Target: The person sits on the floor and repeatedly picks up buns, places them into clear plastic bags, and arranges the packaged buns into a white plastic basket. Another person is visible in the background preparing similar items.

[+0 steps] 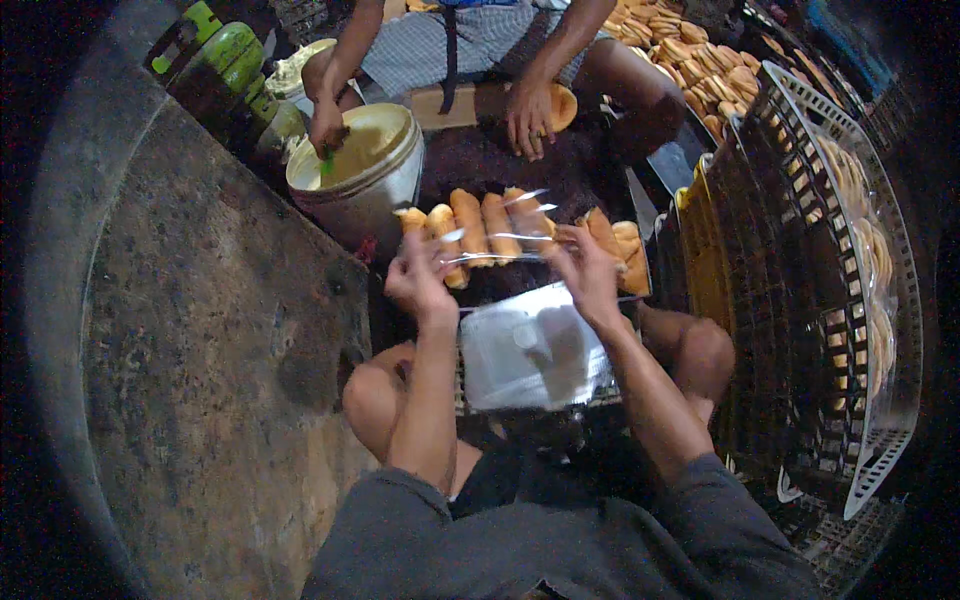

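My left hand and my right hand are raised before me, both slightly blurred. Between them stretches a clear plastic sheet or bag, its edge pinched in the fingers of each hand. Behind and partly through it, several long bread rolls lie side by side on a dark surface. More rolls are just right of my right hand. Below my hands, over my lap, rests a stack of clear plastic bags that reflects the light.
Opposite, a person's hand holds a green-handled tool in a bucket of pale cream; the other hand is near a bun. Crates with bagged bread stand right, a wooden board left, a green gas cylinder behind.
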A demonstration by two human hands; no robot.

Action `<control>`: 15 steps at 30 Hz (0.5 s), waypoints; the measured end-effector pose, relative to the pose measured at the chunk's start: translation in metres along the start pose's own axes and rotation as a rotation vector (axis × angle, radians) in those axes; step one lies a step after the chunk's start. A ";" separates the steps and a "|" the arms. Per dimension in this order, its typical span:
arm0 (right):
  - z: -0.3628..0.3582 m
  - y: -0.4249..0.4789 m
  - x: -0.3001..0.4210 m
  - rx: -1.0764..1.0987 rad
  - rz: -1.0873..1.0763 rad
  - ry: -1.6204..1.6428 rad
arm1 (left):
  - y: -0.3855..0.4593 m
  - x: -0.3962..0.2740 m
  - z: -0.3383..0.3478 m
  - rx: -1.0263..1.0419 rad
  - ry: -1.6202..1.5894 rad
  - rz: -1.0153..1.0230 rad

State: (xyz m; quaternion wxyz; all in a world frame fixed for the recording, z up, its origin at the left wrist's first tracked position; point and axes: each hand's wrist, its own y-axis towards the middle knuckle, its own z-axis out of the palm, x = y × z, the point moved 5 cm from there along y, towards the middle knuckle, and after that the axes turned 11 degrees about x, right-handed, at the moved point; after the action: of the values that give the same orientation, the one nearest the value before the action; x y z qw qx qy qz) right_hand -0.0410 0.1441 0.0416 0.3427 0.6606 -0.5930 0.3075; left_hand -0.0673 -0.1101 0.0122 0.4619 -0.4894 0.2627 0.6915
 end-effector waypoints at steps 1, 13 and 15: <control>0.018 0.015 -0.005 -0.124 -0.138 -0.264 | 0.012 0.000 -0.014 -0.109 -0.062 0.011; -0.082 -0.006 -0.036 -0.017 0.215 0.616 | 0.024 0.035 -0.012 0.062 0.136 0.045; -0.117 -0.020 -0.030 -0.013 0.143 0.821 | 0.025 0.035 0.001 0.218 0.130 0.092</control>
State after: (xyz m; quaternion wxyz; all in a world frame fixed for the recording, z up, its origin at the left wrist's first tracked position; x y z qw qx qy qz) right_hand -0.0246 0.2584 0.0835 0.5326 0.4380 -0.4534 0.5647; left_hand -0.0933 -0.1070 -0.0220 0.4622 -0.4672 0.3879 0.6462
